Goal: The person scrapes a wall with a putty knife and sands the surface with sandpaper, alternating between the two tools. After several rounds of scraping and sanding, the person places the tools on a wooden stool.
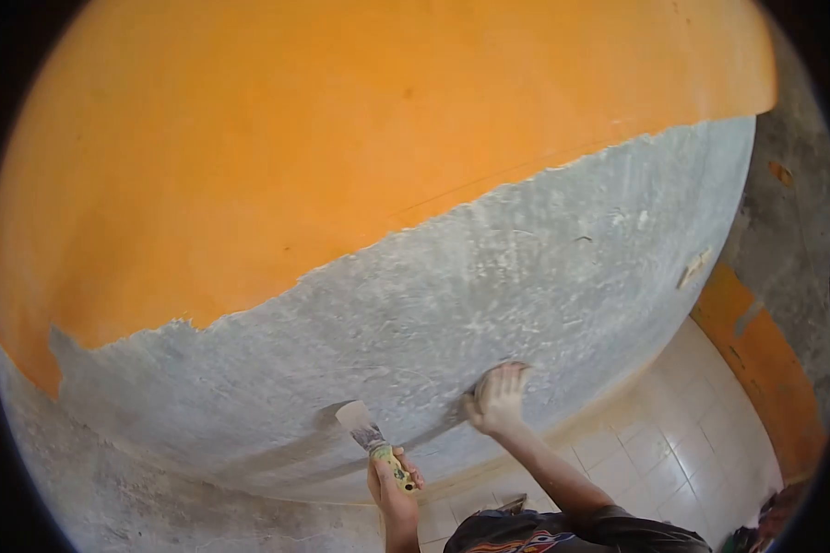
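Note:
My left hand (394, 484) is wrapped round the yellowish, paint-marked handle of a putty knife (361, 429). Its wide blade points up toward the bare grey part of the wall (360, 350), casting a shadow beside it. Farther right, my right hand (500, 398) is up against the same grey surface, its fingers curled and dusty. A dark patch shows at the edge of these fingers, and I cannot tell what they hold.
Orange paint (341, 138) covers the upper wall and ends in a ragged edge. Pale floor tiles (650, 447) lie below at the right. An adjoining wall (788, 212) is grey with an orange strip (756, 346) low down. A small light fitting (694, 267) sits near the wall's right edge.

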Demonstrator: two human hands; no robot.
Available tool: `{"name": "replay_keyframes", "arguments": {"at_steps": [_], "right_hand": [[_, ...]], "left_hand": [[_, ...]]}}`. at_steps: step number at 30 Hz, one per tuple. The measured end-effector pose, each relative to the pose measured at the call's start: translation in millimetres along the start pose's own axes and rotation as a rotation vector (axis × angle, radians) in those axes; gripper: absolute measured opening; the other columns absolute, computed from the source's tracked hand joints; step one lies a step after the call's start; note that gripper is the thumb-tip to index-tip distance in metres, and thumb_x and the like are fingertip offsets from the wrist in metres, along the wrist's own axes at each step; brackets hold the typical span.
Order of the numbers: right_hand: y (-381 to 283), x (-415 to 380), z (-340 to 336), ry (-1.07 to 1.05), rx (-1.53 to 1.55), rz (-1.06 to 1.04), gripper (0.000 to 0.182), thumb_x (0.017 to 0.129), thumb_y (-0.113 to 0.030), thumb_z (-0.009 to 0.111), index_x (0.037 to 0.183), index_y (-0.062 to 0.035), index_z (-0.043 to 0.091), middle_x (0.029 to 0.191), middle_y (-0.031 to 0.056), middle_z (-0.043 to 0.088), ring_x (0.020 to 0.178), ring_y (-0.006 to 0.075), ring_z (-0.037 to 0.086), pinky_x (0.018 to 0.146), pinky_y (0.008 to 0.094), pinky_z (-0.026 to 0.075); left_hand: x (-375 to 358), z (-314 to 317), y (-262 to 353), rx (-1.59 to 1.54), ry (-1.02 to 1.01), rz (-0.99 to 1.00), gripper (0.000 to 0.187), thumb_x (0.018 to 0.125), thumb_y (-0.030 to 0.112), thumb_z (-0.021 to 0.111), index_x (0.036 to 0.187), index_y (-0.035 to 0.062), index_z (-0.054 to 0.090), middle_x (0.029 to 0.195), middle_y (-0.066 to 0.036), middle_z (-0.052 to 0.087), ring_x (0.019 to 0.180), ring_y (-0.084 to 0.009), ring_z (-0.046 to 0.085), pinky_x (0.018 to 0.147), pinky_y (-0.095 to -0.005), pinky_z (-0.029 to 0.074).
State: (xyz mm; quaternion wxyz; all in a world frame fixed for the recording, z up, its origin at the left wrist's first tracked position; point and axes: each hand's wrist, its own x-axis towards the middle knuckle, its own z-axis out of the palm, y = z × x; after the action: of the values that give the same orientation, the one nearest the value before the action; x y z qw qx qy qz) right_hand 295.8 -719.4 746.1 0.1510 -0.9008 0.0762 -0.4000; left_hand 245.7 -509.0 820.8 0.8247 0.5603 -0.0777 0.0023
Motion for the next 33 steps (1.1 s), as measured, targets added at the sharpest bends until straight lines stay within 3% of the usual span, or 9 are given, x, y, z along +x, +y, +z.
{"name": "replay_keyframes", "arguments": {"at_steps": [3,5,13,15,19,21,28,30,33], "right_hand": [[2.1,48.5,-16.6,0.456,0.142,0.031,0.071,0.086,-0.027,0.051,0.135,0.0186,0.026,0.138,0.0455,0.020,0.129,0.0612,0.017,0.107,0.0647,0.006],[-17.8,101.7,-67.9,0.429,0.226,0.058,0.080,0.088,-0.030,0.050,0.142,0.0156,0.012,0.147,0.0395,0.004,0.138,0.0537,0.001,0.109,0.0619,-0.001],[-94.6,61.3,-35.2,0.145,0.104,-0.426,0.055,0.078,-0.031,0.059,0.112,0.0111,0.051,0.112,0.0323,0.047,0.103,0.0423,0.046,0.099,0.0653,0.021],[-71.5,8.6,-6.3,-0.154,0.081,-0.124,0.052,0.081,-0.031,0.058,0.117,0.0062,0.053,0.125,0.0259,0.048,0.114,0.0375,0.047,0.097,0.0656,0.024],[-48.1,73.3,-28.7,0.567,0.199,0.103,0.074,0.088,-0.025,0.050,0.141,0.0147,0.017,0.148,0.0343,0.016,0.139,0.0501,0.007,0.112,0.0569,0.001],[-74.9,135.5,-95.6,0.539,0.269,0.071,0.076,0.088,-0.028,0.050,0.142,0.0130,0.015,0.150,0.0322,0.012,0.140,0.0482,0.004,0.112,0.0570,-0.001],[-169.8,89.1,-36.0,0.224,0.055,-0.454,0.051,0.081,-0.034,0.056,0.105,0.0108,0.054,0.118,0.0327,0.047,0.112,0.0465,0.044,0.092,0.0708,0.022],[-137.3,17.8,16.1,-0.023,-0.048,-0.348,0.064,0.081,-0.037,0.057,0.120,0.0132,0.047,0.132,0.0340,0.039,0.125,0.0475,0.035,0.099,0.0700,0.016],[-77.0,-3.0,35.4,0.321,0.101,0.135,0.069,0.087,-0.027,0.051,0.137,0.0140,0.027,0.146,0.0338,0.022,0.138,0.0478,0.016,0.110,0.0597,0.005]], "left_hand": [[-4.8,-15.3,-1.1,0.007,0.057,-0.017,0.038,0.100,0.039,0.038,0.105,0.0043,0.050,0.071,-0.004,0.051,0.053,-0.0131,0.049,0.046,-0.0265,0.041],[-5.2,-22.2,-0.2,-0.018,0.077,-0.021,0.037,0.101,0.039,0.037,0.104,0.0035,0.050,0.072,-0.005,0.051,0.053,-0.0131,0.049,0.046,-0.0265,0.041],[0.8,-29.6,4.3,-0.076,0.093,-0.036,0.038,0.101,0.037,0.036,0.104,0.0018,0.050,0.073,-0.006,0.052,0.054,-0.0133,0.049,0.047,-0.0262,0.042],[7.1,-35.8,8.7,-0.016,0.025,-0.011,0.038,0.101,0.037,0.037,0.103,0.0012,0.050,0.073,-0.006,0.053,0.055,-0.0134,0.050,0.048,-0.0264,0.042],[13.1,-55.7,27.4,0.022,-0.015,-0.007,0.039,0.101,0.038,0.037,0.103,0.0007,0.050,0.073,-0.006,0.053,0.055,-0.0137,0.051,0.049,-0.0266,0.043],[16.6,-62.1,37.1,0.081,-0.031,0.009,0.041,0.100,0.040,0.038,0.102,0.0019,0.052,0.072,-0.006,0.051,0.055,-0.0142,0.050,0.048,-0.0275,0.042],[30.0,-90.3,43.0,-0.040,-0.033,0.005,0.040,0.100,0.038,0.040,0.102,0.0006,0.052,0.072,-0.007,0.053,0.056,-0.0134,0.051,0.049,-0.0265,0.043],[32.1,-99.4,45.6,0.039,-0.070,0.044,0.041,0.100,0.041,0.038,0.104,0.0017,0.050,0.072,-0.006,0.052,0.055,-0.0136,0.049,0.047,-0.0273,0.042],[30.6,-110.1,49.4,-0.009,-0.071,0.020,0.041,0.100,0.041,0.038,0.103,0.0018,0.051,0.072,-0.006,0.051,0.055,-0.0134,0.049,0.047,-0.0273,0.042]]}}
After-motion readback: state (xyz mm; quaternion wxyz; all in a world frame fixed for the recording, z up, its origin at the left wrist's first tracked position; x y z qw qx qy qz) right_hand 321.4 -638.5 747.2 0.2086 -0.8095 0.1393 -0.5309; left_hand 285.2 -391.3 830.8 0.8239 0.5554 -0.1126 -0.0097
